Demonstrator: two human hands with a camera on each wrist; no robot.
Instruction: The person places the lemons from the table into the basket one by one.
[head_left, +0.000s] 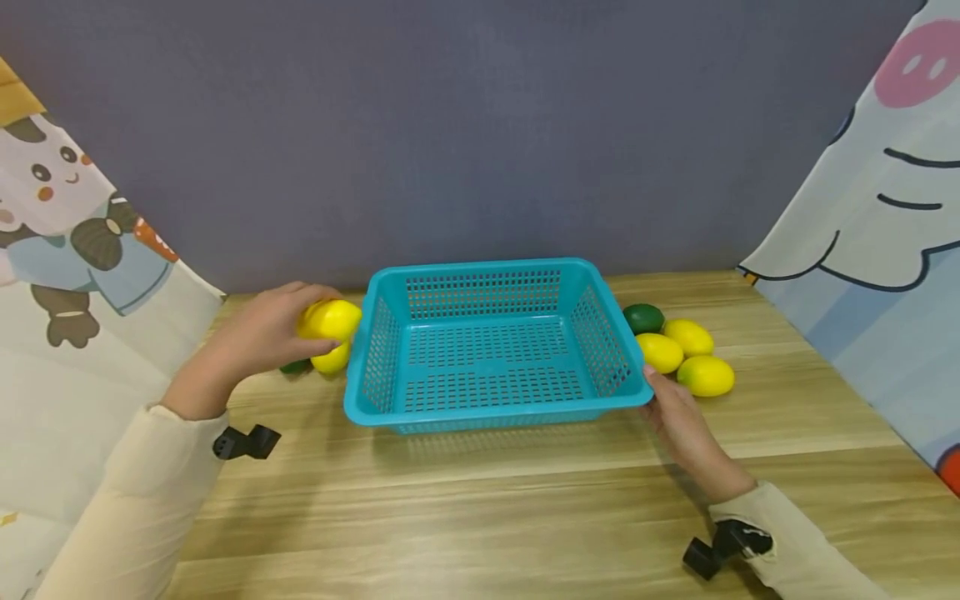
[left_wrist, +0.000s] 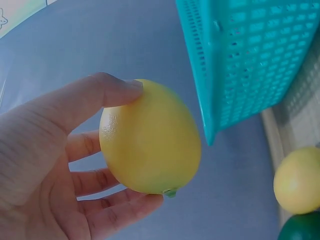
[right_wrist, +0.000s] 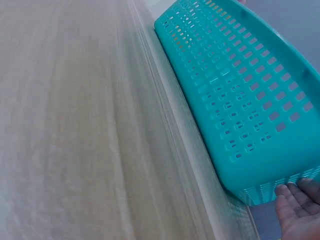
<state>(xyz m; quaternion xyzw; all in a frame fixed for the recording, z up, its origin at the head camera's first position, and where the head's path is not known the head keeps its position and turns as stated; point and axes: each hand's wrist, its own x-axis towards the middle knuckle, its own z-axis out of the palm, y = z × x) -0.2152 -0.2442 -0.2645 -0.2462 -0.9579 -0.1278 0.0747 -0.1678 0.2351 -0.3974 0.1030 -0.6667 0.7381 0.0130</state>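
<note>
A yellow lemon is gripped in my left hand, raised beside the left rim of a teal plastic basket. In the left wrist view, the thumb lies on one side of the lemon and the fingers curl around the other. The basket stands on the table with nothing inside. My right hand holds its front right corner, thumb at the rim. In the right wrist view, the right fingers lie against the basket's end wall. Below the held lemon sits another lemon, with a dark green fruit partly hidden.
Right of the basket, several yellow lemons lie grouped with a dark green fruit. A grey partition rises behind the wooden table. Cartoon-printed sheets flank both sides.
</note>
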